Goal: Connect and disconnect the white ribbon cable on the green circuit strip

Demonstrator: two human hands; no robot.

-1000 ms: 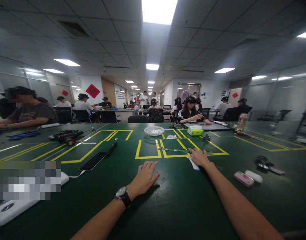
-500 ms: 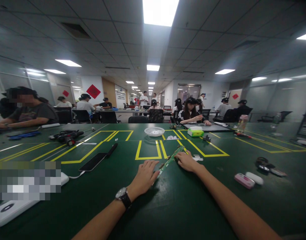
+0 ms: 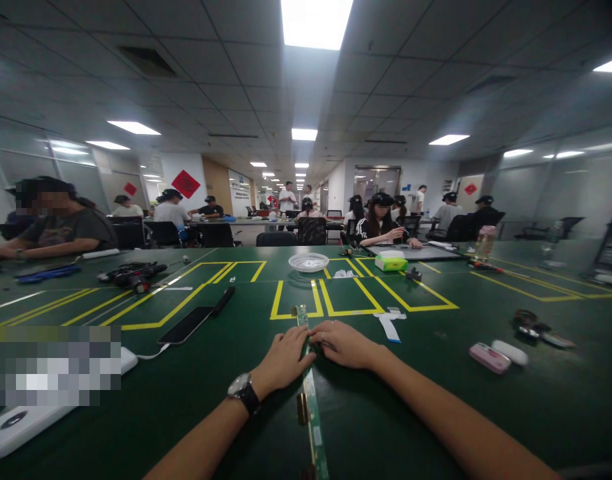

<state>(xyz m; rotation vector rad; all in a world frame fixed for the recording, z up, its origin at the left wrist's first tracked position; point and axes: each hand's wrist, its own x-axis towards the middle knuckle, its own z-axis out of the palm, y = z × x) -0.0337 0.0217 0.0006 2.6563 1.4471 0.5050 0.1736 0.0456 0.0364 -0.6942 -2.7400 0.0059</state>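
Overhead, a big ceiling panel (image 3: pixel 317 23) burns out to plain white and trails a hazy streak beneath it, while smaller panels (image 3: pixel 305 134) recede down an otherwise dim, greyish room. From where I stand, the dark counter (image 3: pixel 416 427) gives back a dull sheen in places, and soft light falls on the hands (image 3: pixel 285 359) with only faint shadow beneath. Toward the sides shapes stretch and lean, the glass partition (image 3: pixel 561 177) turns smeary, and blocky pixelation (image 3: pixel 59 367) covers part of the lower left.

Both hands (image 3: pixel 285 359) on a narrow circuit board (image 3: pixel 313 417), green table (image 3: pixel 371 433) beneath
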